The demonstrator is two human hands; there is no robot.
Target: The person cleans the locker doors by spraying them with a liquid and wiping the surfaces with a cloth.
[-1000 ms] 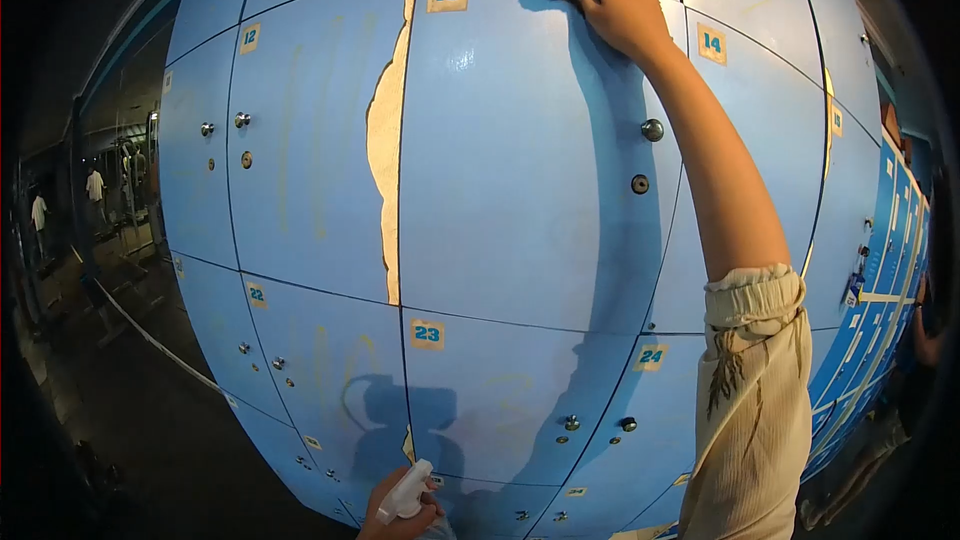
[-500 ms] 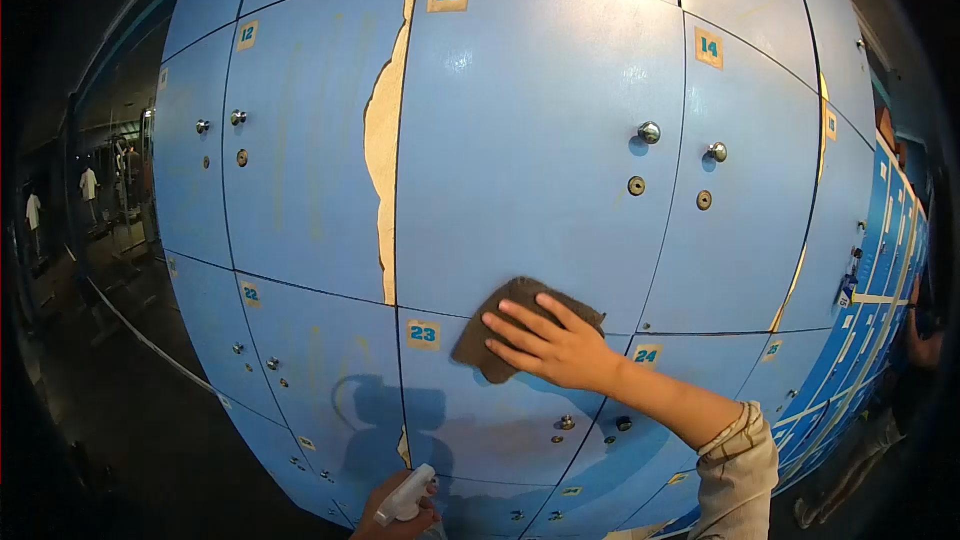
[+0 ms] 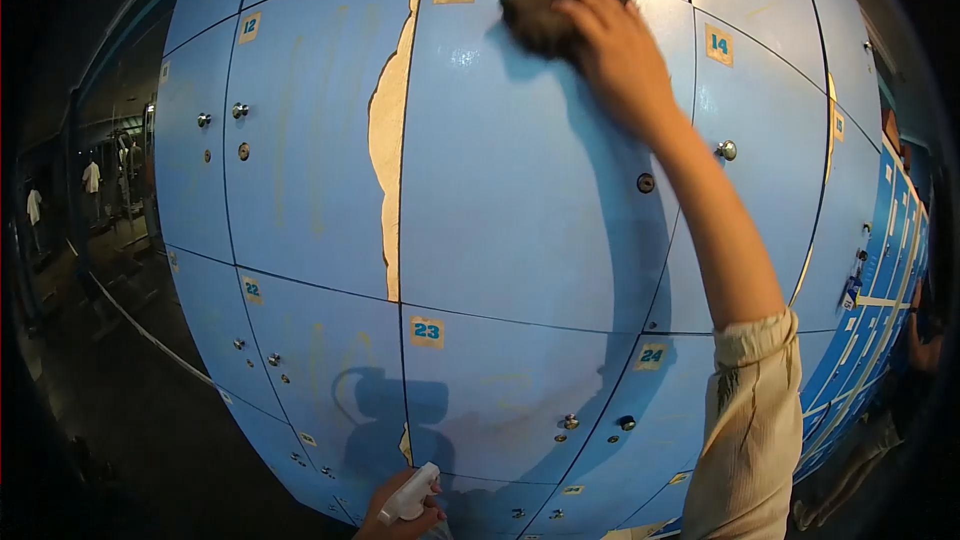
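My right hand (image 3: 622, 65) has its fingers over a dark brown cloth (image 3: 545, 25) near the top of blue locker door 13 (image 3: 520, 190). The cloth looks bunched and slightly blurred, and a shadow falls beneath it. My forearm covers the knob of that door, while its round lock (image 3: 646, 183) shows. Low in the view, my left hand (image 3: 400, 515) is wrapped around a spray bottle, whose white trigger head (image 3: 410, 492) sticks up before locker door 23 (image 3: 490, 390). Most of the bottle is out of sight below.
Locker door 12 (image 3: 310, 140) is at the left and locker door 14 (image 3: 750, 220) at the right, each with a metal knob. Peeled coating bares a pale strip (image 3: 385, 140) beside door 13. More blue lockers (image 3: 880, 280) and part of a person (image 3: 880, 440) show at the far right.
My right hand and the cloth have moved up, from the top edge of door 23 to the upper part of door 13. My left hand with the spray bottle stays nearly in place.
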